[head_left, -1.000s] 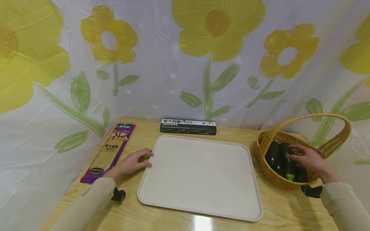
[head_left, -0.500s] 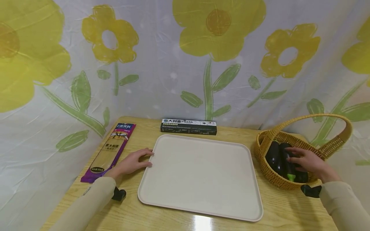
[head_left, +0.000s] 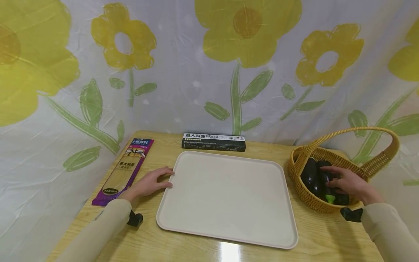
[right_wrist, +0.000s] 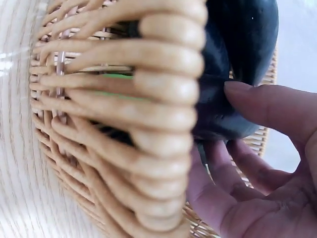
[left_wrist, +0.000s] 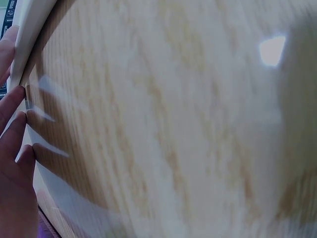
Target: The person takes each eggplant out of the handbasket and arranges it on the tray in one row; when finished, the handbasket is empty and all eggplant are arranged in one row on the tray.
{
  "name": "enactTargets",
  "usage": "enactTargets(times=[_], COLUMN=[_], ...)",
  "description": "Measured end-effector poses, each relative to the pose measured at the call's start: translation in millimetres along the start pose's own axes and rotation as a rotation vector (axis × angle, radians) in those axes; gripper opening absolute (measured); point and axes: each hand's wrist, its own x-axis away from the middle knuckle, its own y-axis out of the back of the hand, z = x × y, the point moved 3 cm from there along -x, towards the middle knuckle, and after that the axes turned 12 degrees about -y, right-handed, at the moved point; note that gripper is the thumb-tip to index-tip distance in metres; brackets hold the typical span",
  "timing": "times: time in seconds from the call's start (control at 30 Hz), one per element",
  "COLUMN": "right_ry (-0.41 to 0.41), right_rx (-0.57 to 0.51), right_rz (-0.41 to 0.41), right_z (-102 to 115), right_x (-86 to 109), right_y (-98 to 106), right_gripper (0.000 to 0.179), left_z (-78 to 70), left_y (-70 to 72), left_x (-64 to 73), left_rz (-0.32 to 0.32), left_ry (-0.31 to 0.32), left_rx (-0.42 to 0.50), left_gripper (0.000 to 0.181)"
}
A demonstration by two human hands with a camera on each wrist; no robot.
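My right hand (head_left: 351, 183) reaches into a wicker basket (head_left: 307, 194) with a tall handle. It grips a dark purple eggplant (right_wrist: 225, 119), the thumb on one side and the fingers curled round the other. Another eggplant (head_left: 310, 178) lies to its left, and a green stem end (head_left: 330, 198) shows near the basket's front. Part of a further dark one is partly hidden under the hand. At the left edge of a pale rectangular tray (head_left: 226, 200), my left hand (head_left: 151, 183) rests with fingertips touching the rim; in the left wrist view its fingers (left_wrist: 12, 131) look relaxed.
A purple pasta packet (head_left: 126, 171) lies on the wooden table left of the left hand. A black and white pasta box (head_left: 213, 145) lies behind the tray. The flowered curtain (head_left: 183, 83) hangs along the table's back edge. The basket handle (head_left: 353, 129) arches high above the eggplants.
My right fingers have slid a little further left over the eggplant and closed round it. Its stem end has shifted slightly. The left hand keeps its place at the tray.
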Motion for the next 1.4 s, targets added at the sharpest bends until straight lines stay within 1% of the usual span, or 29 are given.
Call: enactTargets(times=[0.23, 0.33, 0.43, 0.57, 0.63, 0.83, 0.93, 1.03, 1.23, 1.33, 1.4], right_ry=[-0.009, -0.020, -0.043, -0.067, -0.070, -0.046, -0.035, -0.034, 0.032, 0.045, 0.048], right_rx=[0.096, 0.090, 0.032, -0.090, -0.147, -0.227, -0.268, -0.292, -0.384, -0.407, -0.413], right_rz=[-0.033, -0.024, 0.010, 0.063, 0.071, 0.031, 0.024, 0.019, 0.002, -0.007, -0.028], right_z=[4.2, 5.7, 5.9, 4.5, 3.4, 2.4, 3.7, 5.6, 10.1, 15.3, 20.1], right_x=[0.4, 1.3, 1.7, 3.3, 5.2, 15.7, 23.6, 30.8, 43.7, 50.4, 55.4], right_y=[2.8, 3.8, 4.3, 4.4, 4.8, 9.2, 10.9, 10.4, 6.0, 2.4, 0.0], right_gripper=[0.056, 0.052, 0.051, 0.052, 0.052, 0.043, 0.040, 0.042, 0.050, 0.051, 0.050], left_z=[0.5, 0.3, 0.2, -0.3, -0.7, -2.7, -2.9, -2.7, -1.7, -0.6, -0.3], left_y=[1.2, 1.5, 1.7, 1.9, 1.9, 1.3, 0.7, 0.5, 0.4, 0.3, 0.4], left_x=[-1.1, -1.4, -1.4, -1.2, -0.9, -0.9, -1.1, -1.0, -0.4, 0.0, 0.5], left_rz=[0.008, 0.008, 0.008, 0.006, 0.005, 0.007, 0.011, 0.013, 0.009, 0.008, 0.005], left_ry=[0.007, 0.007, 0.005, 0.003, 0.005, 0.012, 0.015, 0.015, 0.005, 0.004, 0.002], left_rx=[0.006, 0.005, 0.006, 0.012, 0.013, 0.016, 0.015, 0.011, 0.005, 0.002, 0.002], left_gripper=[0.048, 0.048, 0.048, 0.048, 0.048, 0.048, 0.048, 0.048, 0.048, 0.048, 0.048])
